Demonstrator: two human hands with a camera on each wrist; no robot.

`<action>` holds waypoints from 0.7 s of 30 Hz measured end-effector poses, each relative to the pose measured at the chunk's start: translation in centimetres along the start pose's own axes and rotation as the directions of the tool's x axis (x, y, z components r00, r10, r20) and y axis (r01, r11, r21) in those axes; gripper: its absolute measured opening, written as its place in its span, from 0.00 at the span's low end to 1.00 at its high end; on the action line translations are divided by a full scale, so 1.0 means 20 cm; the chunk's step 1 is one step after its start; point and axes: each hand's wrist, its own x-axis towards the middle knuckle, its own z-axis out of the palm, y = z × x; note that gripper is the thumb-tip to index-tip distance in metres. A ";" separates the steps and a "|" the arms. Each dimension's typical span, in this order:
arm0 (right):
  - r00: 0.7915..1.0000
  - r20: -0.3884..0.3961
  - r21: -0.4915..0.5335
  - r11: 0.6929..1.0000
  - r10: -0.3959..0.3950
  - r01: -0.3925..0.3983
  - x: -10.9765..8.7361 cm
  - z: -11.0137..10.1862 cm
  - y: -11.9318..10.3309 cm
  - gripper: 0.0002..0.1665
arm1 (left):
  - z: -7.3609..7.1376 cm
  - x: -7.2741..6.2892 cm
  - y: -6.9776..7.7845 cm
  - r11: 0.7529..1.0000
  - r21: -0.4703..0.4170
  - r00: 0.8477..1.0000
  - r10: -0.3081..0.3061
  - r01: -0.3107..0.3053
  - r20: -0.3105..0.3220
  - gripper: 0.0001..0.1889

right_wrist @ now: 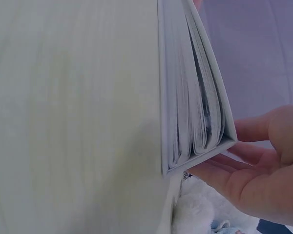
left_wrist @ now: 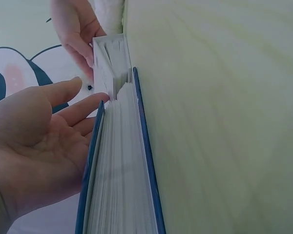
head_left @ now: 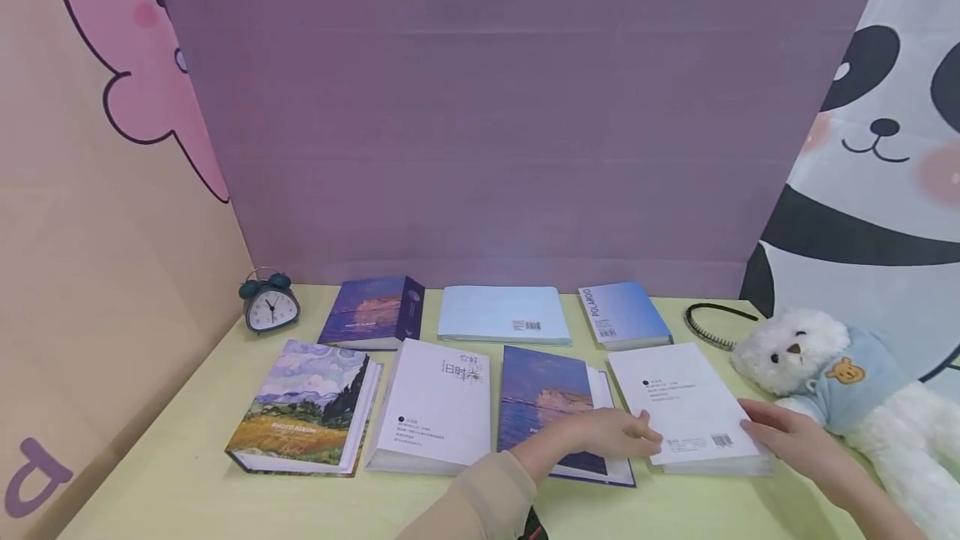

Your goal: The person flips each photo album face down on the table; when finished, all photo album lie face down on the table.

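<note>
A thick white photo album point(head_left: 693, 402) lies at the right of the front row, its barcode toward me. My left hand point(head_left: 618, 433) reaches to its left front edge, over a blue album with a seaside painting point(head_left: 543, 394). In the left wrist view, the left thumb and fingers are extended and not wrapped round anything. At the other side, my right hand point(head_left: 795, 440) holds the white album by its spine. The right wrist view shows the right thumb at the cover's edge and the fingers point(right_wrist: 219, 175) against the spine.
A landscape-painting album point(head_left: 300, 407) and another white album point(head_left: 438, 407) lie to the left. Behind are a seaside album point(head_left: 367, 311), a pale blue album point(head_left: 502, 311) and a Polaroid album point(head_left: 622, 315). An alarm clock point(head_left: 272, 304), headband point(head_left: 708, 327) and teddy bear point(head_left: 862, 382) flank them.
</note>
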 end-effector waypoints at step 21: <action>1.000 0.007 0.050 0.999 0.003 -0.004 0.03 0.00 0.03 0.37 | 0.00 0.02 0.00 1.000 -0.027 0.999 -0.012 0.013 0.030 0.20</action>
